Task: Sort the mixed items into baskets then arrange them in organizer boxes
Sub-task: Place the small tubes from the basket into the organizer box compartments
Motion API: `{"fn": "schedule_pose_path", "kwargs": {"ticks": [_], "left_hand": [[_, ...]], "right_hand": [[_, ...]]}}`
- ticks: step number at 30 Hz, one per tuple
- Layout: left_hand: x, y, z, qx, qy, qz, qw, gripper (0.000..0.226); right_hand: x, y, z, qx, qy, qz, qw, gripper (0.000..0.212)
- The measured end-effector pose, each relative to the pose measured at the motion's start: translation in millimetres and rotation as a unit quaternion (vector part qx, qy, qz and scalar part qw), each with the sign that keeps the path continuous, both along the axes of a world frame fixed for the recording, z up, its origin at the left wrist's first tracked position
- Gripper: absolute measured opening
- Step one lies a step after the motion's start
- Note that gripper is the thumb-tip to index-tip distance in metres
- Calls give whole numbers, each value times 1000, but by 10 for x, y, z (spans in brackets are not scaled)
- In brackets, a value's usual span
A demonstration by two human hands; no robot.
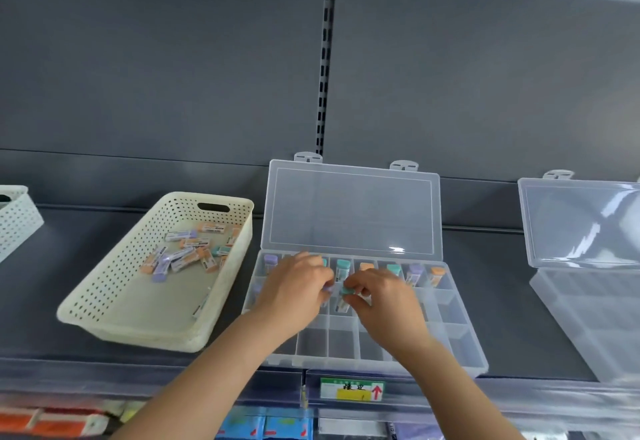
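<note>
Two grips meet over the open organizer box (460, 346), centre frame: my right grip (384, 301) pinches a teal eraser (346, 291), my left grip (294, 290) pinches a purple eraser (328, 289).

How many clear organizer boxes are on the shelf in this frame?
2. The centre box lies open just right of the basket. The right box is open too, cut off by the frame edge. Others may be out of view.
</note>
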State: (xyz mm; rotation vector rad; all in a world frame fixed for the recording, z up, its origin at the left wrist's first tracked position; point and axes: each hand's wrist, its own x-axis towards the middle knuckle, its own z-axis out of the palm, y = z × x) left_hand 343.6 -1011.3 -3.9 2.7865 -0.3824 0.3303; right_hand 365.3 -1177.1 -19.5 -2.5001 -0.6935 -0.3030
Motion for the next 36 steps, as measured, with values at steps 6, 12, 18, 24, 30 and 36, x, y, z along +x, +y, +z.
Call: {"fn": "schedule_pose_path", "kwargs": {"ticks": [6,12,18,24,30,36], "left_hand": [[15,-19,-128,52,31,23,998,13],[32,11,-134,72,36,26,996,11],[43,69,-113,77,34,16,996,19],[33,311,134,13,-6,26,1000,26],[-24,1058,334,63,-17,129,989,21],[-18,1812,268,195,102,220,951,25]], "right_hand": [[30,-2,-123,-57,-15,27,998,13],[68,-2,-137,-69,-27,23,997,11],[80,21,-76,-50,-35,8,998,24],[182,302,96,-53,-32,39,997,23],[263,876,274,-65,-28,95,993,24],[335,1606,343,-125,-26,161,979,31]]}}
